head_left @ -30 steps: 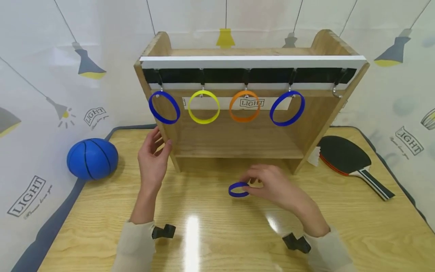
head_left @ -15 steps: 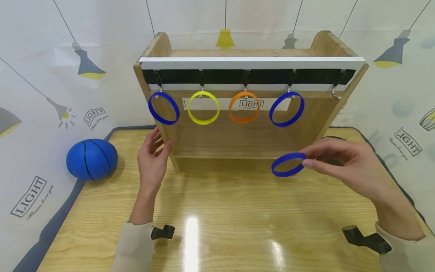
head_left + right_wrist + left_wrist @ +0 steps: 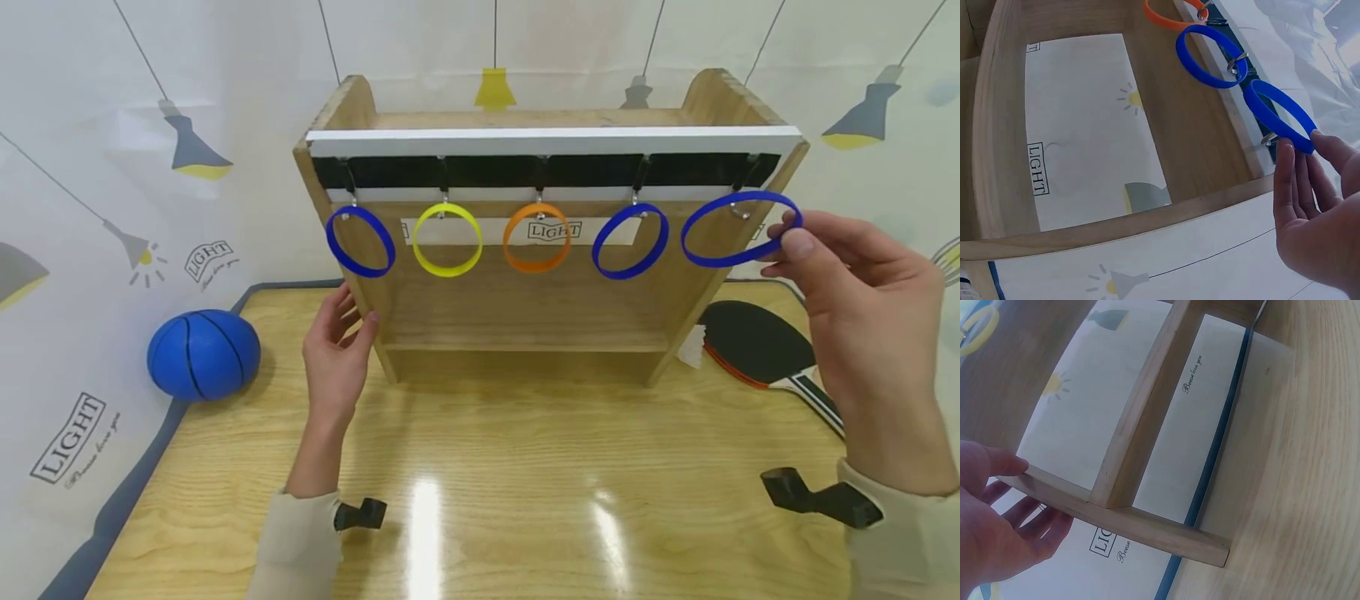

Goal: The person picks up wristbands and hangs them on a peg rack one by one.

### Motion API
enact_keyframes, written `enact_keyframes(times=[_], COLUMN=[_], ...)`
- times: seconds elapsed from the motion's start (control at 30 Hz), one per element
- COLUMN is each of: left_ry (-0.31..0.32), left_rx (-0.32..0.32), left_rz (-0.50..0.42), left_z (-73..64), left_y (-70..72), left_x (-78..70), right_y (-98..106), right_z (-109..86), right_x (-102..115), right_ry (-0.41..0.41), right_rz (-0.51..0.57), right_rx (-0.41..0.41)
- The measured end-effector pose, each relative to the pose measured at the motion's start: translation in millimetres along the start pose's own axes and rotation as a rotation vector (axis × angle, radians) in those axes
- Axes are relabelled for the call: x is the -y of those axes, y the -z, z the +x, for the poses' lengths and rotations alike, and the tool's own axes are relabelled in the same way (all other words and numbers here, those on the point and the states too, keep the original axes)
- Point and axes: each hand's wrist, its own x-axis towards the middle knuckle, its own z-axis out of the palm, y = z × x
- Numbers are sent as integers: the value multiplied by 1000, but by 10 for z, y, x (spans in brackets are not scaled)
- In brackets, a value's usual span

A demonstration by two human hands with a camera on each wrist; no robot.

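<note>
A blue silicone wristband is pinched at its right side between the thumb and fingers of my right hand. It is held before the bare rightmost hook of a wooden shelf; in the right wrist view the band is just beside that hook. On the other hooks hang a blue wristband, a yellow one, an orange one and another blue one. My left hand grips the shelf's left side panel, thumb in front and fingers behind.
A blue ball lies on the table left of the shelf. To the right lie a table tennis bat and a white shuttlecock, partly behind the shelf. A patterned sheet surrounds the table.
My right hand has lifted the blue wristband from low over the table, moving it right and then up to the rightmost hook. The left hand has kept its place on the shelf.
</note>
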Motion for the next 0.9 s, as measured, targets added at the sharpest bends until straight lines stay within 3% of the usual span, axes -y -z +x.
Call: enact_keyframes(times=[0.2, 0.9], left_ry=[0, 2], left_rx=[3, 2], left_rz=[1, 2], left_z=[-4, -12], left_y=[-4, -11], left_x=[-6, -10], right_y=[90, 192], right_z=[58, 31], right_x=[-82, -237], right_ry=[-27, -59], right_rz=[44, -130], right_rx=[-50, -58])
